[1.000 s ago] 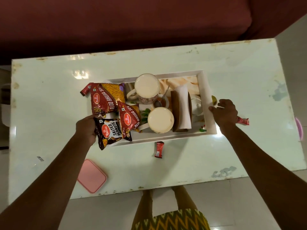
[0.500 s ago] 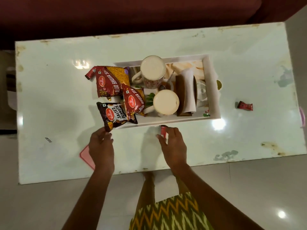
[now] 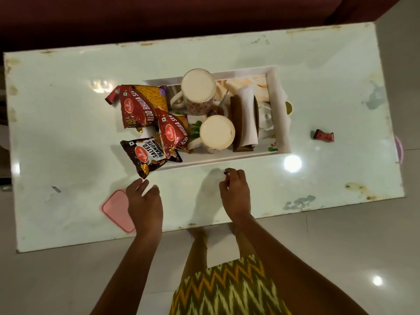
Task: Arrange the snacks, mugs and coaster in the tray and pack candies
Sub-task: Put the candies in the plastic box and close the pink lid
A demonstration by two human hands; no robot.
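A white tray [image 3: 279, 114] sits mid-table. It holds two mugs [image 3: 198, 94] [image 3: 217, 133], a spoon, a brown coaster stack with a white napkin [image 3: 246, 119], two red Aloo Bhujia packets [image 3: 138, 105] [image 3: 173, 133] and a dark Salted Peanuts packet [image 3: 148, 155] hanging over its left end. My right hand [image 3: 235, 193] is closed on a small red candy [image 3: 227, 175], just in front of the tray. My left hand [image 3: 144, 204] hovers with fingers apart over a pink container lid [image 3: 114, 209]. Another red candy [image 3: 323, 135] lies right of the tray.
The white table [image 3: 68, 144] has a worn front edge near my legs. A maroon sofa [image 3: 159, 17] runs along the far side. A small yellow-green item [image 3: 288, 108] peeks out beside the tray's right wall. Tiled floor lies in front and to the right.
Both hands left the tray's ends and came to the front of the table. My right hand closed over the red candy in front of the tray; my left moved above the pink lid.
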